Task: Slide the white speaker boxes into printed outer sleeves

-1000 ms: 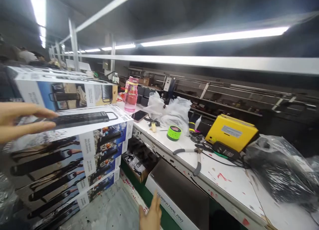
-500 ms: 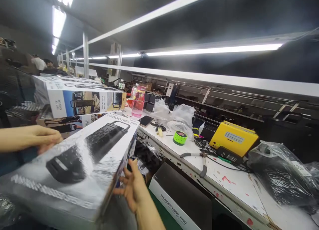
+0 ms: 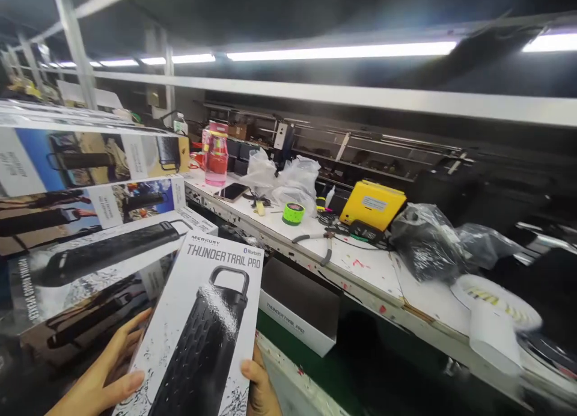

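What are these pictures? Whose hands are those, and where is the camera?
These hands belong to a person wearing a camera on their head, so you see what they see. Their left hand and right hand hold a box that says Thunder Trail Pro and shows a black Bluetooth speaker. More boxes are piled on the left. On the white workbench lie a pink bottle, green tape, pliers and a yellow case.
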Demonstrator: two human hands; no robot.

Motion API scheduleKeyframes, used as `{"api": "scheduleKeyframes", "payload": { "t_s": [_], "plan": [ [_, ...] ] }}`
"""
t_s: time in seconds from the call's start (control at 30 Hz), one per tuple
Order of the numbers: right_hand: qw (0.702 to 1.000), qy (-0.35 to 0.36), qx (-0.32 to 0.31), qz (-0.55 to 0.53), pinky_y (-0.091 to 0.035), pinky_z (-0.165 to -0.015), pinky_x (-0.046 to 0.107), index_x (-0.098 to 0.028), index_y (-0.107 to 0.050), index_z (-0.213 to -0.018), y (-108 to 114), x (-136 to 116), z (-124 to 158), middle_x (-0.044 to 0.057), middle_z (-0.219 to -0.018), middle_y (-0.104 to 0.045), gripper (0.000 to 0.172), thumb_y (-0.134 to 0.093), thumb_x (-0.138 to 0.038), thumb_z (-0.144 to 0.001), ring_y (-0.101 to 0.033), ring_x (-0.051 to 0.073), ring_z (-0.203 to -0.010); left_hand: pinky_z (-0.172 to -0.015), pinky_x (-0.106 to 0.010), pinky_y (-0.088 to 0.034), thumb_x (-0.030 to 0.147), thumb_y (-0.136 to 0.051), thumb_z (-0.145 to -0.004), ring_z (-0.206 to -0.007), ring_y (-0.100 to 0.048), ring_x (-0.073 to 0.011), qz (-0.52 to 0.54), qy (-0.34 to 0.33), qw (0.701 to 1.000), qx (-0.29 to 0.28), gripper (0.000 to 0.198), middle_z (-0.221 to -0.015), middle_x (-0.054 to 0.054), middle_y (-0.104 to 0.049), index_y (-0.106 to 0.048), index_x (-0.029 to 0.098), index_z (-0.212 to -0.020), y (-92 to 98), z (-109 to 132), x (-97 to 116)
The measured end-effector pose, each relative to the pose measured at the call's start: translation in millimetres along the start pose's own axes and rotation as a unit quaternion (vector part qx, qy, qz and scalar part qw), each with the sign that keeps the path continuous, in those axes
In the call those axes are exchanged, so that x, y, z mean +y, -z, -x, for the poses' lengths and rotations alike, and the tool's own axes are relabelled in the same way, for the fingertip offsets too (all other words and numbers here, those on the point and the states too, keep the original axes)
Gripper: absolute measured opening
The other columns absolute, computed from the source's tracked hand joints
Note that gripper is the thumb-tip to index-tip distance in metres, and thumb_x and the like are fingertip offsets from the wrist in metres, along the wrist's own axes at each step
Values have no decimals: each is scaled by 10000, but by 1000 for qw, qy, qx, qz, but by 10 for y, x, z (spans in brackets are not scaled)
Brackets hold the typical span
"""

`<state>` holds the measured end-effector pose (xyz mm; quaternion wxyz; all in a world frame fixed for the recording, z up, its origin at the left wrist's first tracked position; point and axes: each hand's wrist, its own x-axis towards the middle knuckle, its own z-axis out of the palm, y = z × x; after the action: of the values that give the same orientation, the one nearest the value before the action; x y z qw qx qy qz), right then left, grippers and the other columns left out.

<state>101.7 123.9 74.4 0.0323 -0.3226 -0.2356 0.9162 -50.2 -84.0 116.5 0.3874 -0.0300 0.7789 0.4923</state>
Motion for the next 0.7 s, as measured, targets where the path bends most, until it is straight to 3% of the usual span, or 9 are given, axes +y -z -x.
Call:
{"api": "scheduleKeyframes", "payload": {
  "t_s": [0.1,0.23,0.33,0.43,0.53,0.63,0.7],
  "plan": [
    [997,3,65,-44,-484,-908,536,-274,-463,-1398,227,134,235,95,-1271,-636,840,-732,-432,-618,-561,385,-1187,-1149,-534,-330,750,-631,-579,-1292,-474,-386,31,59,996,-51,1021,-1408,-108,-520,-302,289,-1428,-222,-17,-57],
    [977,1,206,-59,-470,-961,480,-234,-542,-1313,528,325,440,105,-1294,-624,809,-831,-467,-594,-546,352,-1223,-1056,-495,-450,699,-585,-708,-1285,-493,-354,4,139,981,-134,864,-1437,-97,-492,-333,278,-1419,-338,-157,-289],
    [956,16,284,-69,-488,-940,421,-218,-621,-1175,687,463,581,98,-1235,-659,665,-824,-522,-620,-584,313,-1172,-1056,-457,-454,690,-612,-716,-1318,-465,-332,-1,155,964,-218,875,-1449,-109,-473,-319,265,-1422,-379,-308,-477],
    [936,-58,338,-72,-532,-789,411,-180,-649,-1054,771,523,751,112,-999,-723,604,-725,-649,-681,-670,296,-944,-1004,-429,-487,672,-645,-709,-1299,-486,-330,44,189,939,-284,874,-1402,-124,-519,-327,257,-1408,-487,-419,-571],
    [904,-158,394,-42,-531,-686,373,-150,-638,-986,822,445,954,112,-808,-705,651,-568,-752,-751,-675,255,-755,-908,-402,-529,585,-708,-697,-1179,-586,-318,121,258,893,-349,885,-1320,-109,-591,-292,274,-1414,-637,-429,-600],
    [866,-208,454,17,-523,-659,333,-128,-608,-913,876,296,1164,104,-744,-666,634,-552,-743,-771,-653,215,-665,-859,-387,-531,492,-774,-654,-1080,-635,-308,160,305,849,-401,953,-1232,-89,-645,-244,279,-1416,-753,-374,-668],
    [856,-223,465,23,-527,-672,350,-128,-589,-901,908,242,1290,102,-759,-655,613,-575,-726,-765,-650,214,-664,-872,-369,-518,455,-792,-637,-1074,-635,-292,153,302,833,-437,953,-1199,-81,-658,-250,275,-1401,-804,-349,-745]
  ]
}}
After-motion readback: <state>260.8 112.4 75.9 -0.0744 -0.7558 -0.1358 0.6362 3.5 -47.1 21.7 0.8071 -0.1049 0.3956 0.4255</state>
